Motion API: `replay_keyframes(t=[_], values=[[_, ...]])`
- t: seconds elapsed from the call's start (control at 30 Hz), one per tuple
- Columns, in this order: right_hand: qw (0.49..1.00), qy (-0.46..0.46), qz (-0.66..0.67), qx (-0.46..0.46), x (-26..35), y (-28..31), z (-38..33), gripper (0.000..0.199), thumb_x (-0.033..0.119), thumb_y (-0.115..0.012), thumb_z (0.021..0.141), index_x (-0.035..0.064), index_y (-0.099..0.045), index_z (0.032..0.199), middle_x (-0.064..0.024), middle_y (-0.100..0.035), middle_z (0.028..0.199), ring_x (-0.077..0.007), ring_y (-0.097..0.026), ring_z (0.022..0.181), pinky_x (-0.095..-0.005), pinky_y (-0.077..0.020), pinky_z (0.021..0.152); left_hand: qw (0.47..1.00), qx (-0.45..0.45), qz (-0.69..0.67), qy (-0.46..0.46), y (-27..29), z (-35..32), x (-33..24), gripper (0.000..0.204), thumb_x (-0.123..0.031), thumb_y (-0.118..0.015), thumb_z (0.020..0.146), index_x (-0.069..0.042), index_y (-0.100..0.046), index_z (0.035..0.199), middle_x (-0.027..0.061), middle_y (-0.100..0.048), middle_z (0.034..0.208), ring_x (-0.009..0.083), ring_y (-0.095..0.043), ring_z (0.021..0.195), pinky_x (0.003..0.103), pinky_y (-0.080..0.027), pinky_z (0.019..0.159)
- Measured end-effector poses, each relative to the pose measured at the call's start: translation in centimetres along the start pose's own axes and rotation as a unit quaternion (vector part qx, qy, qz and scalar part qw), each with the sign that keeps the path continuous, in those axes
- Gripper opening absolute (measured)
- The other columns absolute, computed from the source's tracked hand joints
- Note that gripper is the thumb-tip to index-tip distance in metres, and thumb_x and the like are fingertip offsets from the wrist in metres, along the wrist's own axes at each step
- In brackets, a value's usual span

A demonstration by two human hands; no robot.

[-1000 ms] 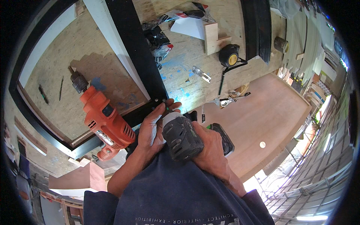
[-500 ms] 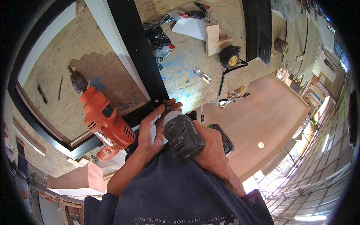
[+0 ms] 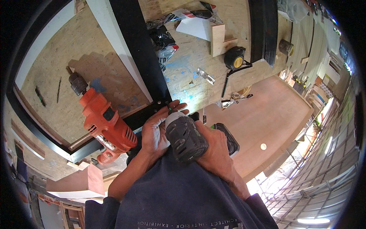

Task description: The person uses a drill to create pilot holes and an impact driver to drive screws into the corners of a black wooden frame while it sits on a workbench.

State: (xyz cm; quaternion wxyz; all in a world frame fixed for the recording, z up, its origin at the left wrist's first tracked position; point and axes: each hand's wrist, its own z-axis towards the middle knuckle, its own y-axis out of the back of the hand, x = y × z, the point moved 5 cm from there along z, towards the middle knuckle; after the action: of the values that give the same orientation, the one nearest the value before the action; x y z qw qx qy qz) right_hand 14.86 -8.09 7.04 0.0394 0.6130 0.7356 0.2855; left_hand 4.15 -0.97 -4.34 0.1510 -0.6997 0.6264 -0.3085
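Note:
My right hand (image 3: 216, 147) grips a black cordless drill driver (image 3: 187, 138) by its handle. Its nose and bit point away from me, toward the corner of a black frame (image 3: 143, 57). Beside the bit, my left hand (image 3: 155, 131) has its palm turned up and its fingers stretched out at that corner. The bit's tip is partly hidden among the fingers, so I cannot tell what it touches. Two small screw heads or holes show in the frame just past my left fingers. To the left, an orange corded-style drill (image 3: 108, 122) lies across the frame's near bar.
A tape measure (image 3: 234, 58), a small metal hinge plate (image 3: 206, 75) and plastic packaging (image 3: 164, 42) lie on the plywood bench (image 3: 187, 57). Two loose drill bits rest inside the frame at left. A large wooden panel (image 3: 259, 129) stretches to my right.
The view has shifted very slightly. Both hands and the drill driver stay in nearly the same place at the frame corner.

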Motion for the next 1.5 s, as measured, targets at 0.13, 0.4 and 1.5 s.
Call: replay_keyframes(t=[0.13, 0.4, 1.5], values=[[1.0, 0.0, 0.013, 0.01, 0.2, 0.3, 0.3, 0.05, 0.032, -0.077, 0.08, 0.0038, -0.056, 0.116, -0.0206, -0.068, 0.093, -0.0464, -0.067, 0.087, -0.0559, -0.0505, 0.073, 1.0, 0.005, -0.009, 0.001, 0.1, 0.0, 0.0, 0.046, -0.012, -0.043, 0.102, 0.009, -0.047, 0.143, 0.0252, -0.058, 0.141, 0.0337, -0.059, 0.13, 0.043, -0.049, 0.111], [0.999, -0.007, 0.049, -0.005, 0.2, 0.3, 0.2, 0.047, 0.027, -0.079, 0.077, 0.0049, -0.057, 0.113, -0.021, -0.068, 0.092, -0.0471, -0.066, 0.089, -0.0563, -0.0504, 0.076, 1.0, 0.0, -0.012, 0.002, 0.0, -0.1, -0.1, 0.046, -0.012, -0.044, 0.102, 0.01, -0.048, 0.142, 0.0262, -0.058, 0.141, 0.0354, -0.059, 0.129, 0.044, -0.049, 0.111], [0.92, 0.1, 0.308, -0.22, -14.9, -6.3, -11.0, 0.044, 0.007, -0.085, 0.066, 0.004, -0.071, 0.108, -0.0189, -0.073, 0.09, -0.0406, -0.071, 0.086, -0.0415, -0.0545, 0.075, 0.02, -0.058, 0.921, -0.385, -0.1, -2.6, -0.8, 0.069, -0.004, -0.058, 0.084, 0.001, -0.045, 0.152, 0.0233, -0.024, 0.168, 0.0398, -0.022, 0.156, 0.057, -0.032, 0.117]])
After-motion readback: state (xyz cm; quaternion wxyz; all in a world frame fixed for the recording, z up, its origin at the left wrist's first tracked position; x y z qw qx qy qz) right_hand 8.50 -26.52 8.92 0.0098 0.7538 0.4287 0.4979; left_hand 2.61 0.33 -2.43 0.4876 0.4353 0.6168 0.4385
